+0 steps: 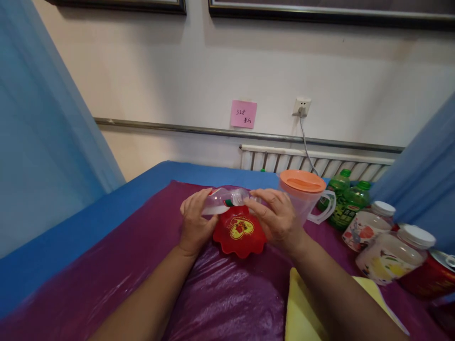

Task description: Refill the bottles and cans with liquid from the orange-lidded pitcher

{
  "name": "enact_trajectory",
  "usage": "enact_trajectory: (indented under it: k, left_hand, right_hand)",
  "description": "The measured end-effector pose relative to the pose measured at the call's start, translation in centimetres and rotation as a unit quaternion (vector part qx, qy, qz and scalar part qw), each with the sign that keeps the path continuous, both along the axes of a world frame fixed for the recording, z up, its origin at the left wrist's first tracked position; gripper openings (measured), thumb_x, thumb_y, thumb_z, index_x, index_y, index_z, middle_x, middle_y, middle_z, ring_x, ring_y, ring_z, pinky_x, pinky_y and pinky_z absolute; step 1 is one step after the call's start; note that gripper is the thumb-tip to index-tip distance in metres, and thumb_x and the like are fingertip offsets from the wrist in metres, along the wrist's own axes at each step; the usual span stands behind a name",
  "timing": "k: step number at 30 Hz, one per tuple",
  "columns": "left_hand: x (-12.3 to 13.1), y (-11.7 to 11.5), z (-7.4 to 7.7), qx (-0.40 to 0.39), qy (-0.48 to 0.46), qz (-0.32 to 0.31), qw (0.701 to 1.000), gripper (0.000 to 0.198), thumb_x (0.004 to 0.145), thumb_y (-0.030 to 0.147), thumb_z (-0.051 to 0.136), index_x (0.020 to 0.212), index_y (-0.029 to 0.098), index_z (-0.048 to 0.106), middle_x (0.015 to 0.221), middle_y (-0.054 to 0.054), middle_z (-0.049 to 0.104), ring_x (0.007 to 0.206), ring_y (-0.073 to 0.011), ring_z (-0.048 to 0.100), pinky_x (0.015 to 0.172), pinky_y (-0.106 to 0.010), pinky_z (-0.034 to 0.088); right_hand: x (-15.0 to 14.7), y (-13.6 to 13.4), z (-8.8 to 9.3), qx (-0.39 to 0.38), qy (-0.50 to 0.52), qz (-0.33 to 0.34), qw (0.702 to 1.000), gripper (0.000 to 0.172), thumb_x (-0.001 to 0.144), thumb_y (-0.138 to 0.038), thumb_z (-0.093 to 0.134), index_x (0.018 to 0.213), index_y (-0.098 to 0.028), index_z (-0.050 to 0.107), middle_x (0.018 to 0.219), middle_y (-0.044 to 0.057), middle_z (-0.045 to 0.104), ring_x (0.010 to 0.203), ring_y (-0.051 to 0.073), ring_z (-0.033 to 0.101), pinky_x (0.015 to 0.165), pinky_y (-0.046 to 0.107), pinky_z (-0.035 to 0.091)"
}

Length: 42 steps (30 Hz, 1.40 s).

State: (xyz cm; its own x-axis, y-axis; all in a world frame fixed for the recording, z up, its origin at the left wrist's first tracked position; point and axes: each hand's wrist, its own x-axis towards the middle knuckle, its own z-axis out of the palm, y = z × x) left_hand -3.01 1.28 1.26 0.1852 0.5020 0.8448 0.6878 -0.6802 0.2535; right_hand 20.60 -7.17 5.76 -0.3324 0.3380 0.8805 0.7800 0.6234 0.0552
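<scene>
A clear plastic bottle [224, 201] with a green and red mark lies nearly level in the air above a red plate. My left hand [195, 214] is closed around its left part. At the bottle's right end, the fingers of my right hand [279, 215] pinch the neck; whether a cap is there is hidden by the fingers. Below, the scalloped red plate [240, 244] shows a yellow heart design in its middle. Just behind my right hand stands a clear pitcher [302, 203] with an orange lid.
Green drink bottles [350, 203], white-lidded jars [393, 255] and a red can [432, 274] line the right side. A yellow cloth [302, 308] lies under my right forearm. Purple sheeting [142, 265] covers the blue table [142, 194]. Blue curtains [46, 118] hang at both sides.
</scene>
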Motion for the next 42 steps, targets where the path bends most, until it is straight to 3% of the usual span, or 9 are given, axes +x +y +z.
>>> enact_trajectory:
  k: [5,11,15,24,28,31,34,38,42]
  left_hand:
    - [0.4,0.5,-0.3,-0.096,-0.129,-0.008,0.987,0.059,0.078,0.043,0.077,0.131,0.022,0.061,0.131,-0.01,0.069,0.121,-0.0302,0.064,0.109,-0.046,0.044]
    - [1.1,0.5,0.0,-0.272,-0.344,-0.144,0.887,0.059,0.069,0.043,0.082,0.118,0.018,0.061,0.112,-0.009,0.076,0.099,-0.0263,0.074,0.089,-0.04,0.058]
    - [1.2,0.0,0.2,-0.324,-0.344,-0.199,0.858,0.053,0.066,0.044,0.084,0.108,0.017,0.064,0.105,-0.008,0.077,0.095,-0.0263,0.075,0.086,-0.039,0.059]
    - [2.0,-0.5,-0.8,-0.334,-0.245,-0.2,0.888,0.062,0.067,0.042,0.085,0.119,0.017,0.063,0.119,-0.013,0.073,0.106,-0.0293,0.072,0.099,-0.047,0.055]
    - [2.0,-0.6,-1.1,-0.338,-0.202,-0.193,0.899,0.058,0.071,0.042,0.081,0.12,0.016,0.063,0.119,-0.014,0.073,0.108,-0.03,0.071,0.101,-0.051,0.054]
    - [2.0,-0.6,-1.1,-0.327,-0.187,-0.191,0.906,0.059,0.072,0.042,0.081,0.123,0.017,0.062,0.121,-0.014,0.073,0.11,-0.0299,0.071,0.102,-0.051,0.054]
    - [2.1,-0.7,-1.2,-0.314,-0.182,-0.19,0.912,0.062,0.071,0.044,0.081,0.125,0.018,0.063,0.122,-0.012,0.073,0.111,-0.0294,0.07,0.102,-0.049,0.054]
    - [2.4,-0.8,-1.3,-0.305,-0.174,-0.183,0.918,0.062,0.07,0.044,0.081,0.124,0.019,0.065,0.121,-0.011,0.074,0.11,-0.0289,0.071,0.101,-0.047,0.056]
    - [2.5,-0.9,-1.3,-0.3,-0.173,-0.18,0.921,0.059,0.07,0.042,0.082,0.122,0.019,0.066,0.119,-0.01,0.075,0.109,-0.0285,0.071,0.099,-0.046,0.057]
  right_hand:
    - [-1.3,-1.8,1.9,-0.101,0.057,0.054,0.992,0.034,0.094,-0.023,0.064,0.127,-0.02,0.057,0.119,0.01,0.069,0.108,0.024,0.064,0.092,0.041,0.049]
    - [-6.6,-4.4,2.3,-0.38,-0.117,0.096,0.913,0.014,0.086,-0.03,0.07,0.093,-0.019,0.064,0.085,0.001,0.072,0.08,0.019,0.064,0.076,0.032,0.049]
    - [-8.8,-5.3,-0.7,-0.362,-0.239,0.079,0.898,0.029,0.086,-0.046,0.071,0.09,-0.017,0.066,0.084,0.003,0.073,0.08,0.022,0.064,0.075,0.033,0.049]
    - [-8.8,-5.8,-7.4,-0.292,-0.237,0.006,0.927,0.025,0.084,-0.043,0.073,0.082,-0.018,0.069,0.08,0.005,0.072,0.074,0.024,0.066,0.069,0.038,0.056]
    - [-6.8,-7.3,-6.9,-0.283,-0.153,0.008,0.947,0.035,0.085,-0.055,0.067,0.098,-0.022,0.067,0.116,0.008,0.072,0.091,0.027,0.068,0.075,0.041,0.06]
    - [-3.4,-8.6,-5.9,-0.24,0.023,0.022,0.97,0.024,0.091,-0.035,0.062,0.113,-0.026,0.058,0.121,0.008,0.067,0.104,0.026,0.066,0.087,0.04,0.058]
    - [1.7,-8.3,-5.3,-0.118,0.184,-0.096,0.971,0.031,0.092,-0.025,0.058,0.122,-0.025,0.053,0.12,0.012,0.06,0.117,0.028,0.058,0.097,0.049,0.051]
    - [8.8,-5.1,-5.4,-0.043,0.332,-0.263,0.905,0.06,0.086,-0.045,0.066,0.134,-0.016,0.046,0.141,0.021,0.045,0.136,0.036,0.041,0.109,0.059,0.037]
    - [12.3,-2.3,-5.2,-0.182,0.471,-0.206,0.838,0.057,0.08,-0.068,0.064,0.107,-0.018,0.06,0.1,0.01,0.065,0.095,0.026,0.061,0.088,0.044,0.05]
